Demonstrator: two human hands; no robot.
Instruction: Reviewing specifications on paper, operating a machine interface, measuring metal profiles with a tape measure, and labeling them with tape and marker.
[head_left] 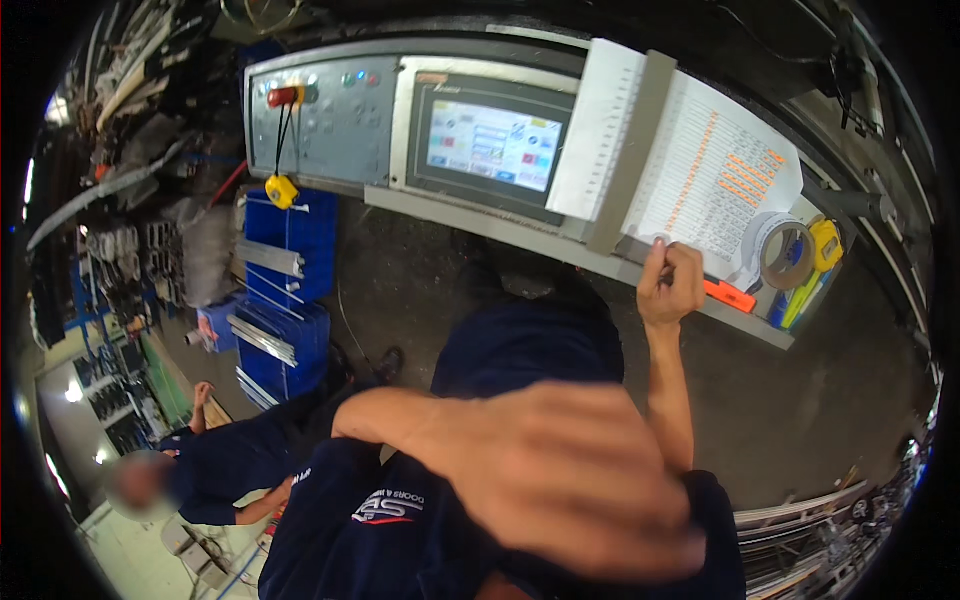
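My right hand [672,285] is at the lower edge of a printed sheet [725,170] with orange-highlighted lines. Its fingers are curled and the thumb side touches the paper; what they grip, if anything, is hidden. Right beside the knuckles is an orange marker-like tool [730,295], and I cannot tell whether the hand holds it. A grey metal bar [635,150] crosses the papers, with another white sheet [595,130] to its left. My left hand [580,480] crosses in front of my body, close to the camera, its fingers smeared by motion.
A control panel with a touchscreen [492,145] spans the top. A yellow tape measure [282,191] hangs from its red knob [283,97]. On the right ledge sit a tape roll [787,255] and another tape measure [826,245]. Blue bins [290,345] hold metal profiles; a co-worker [235,465] is lower left.
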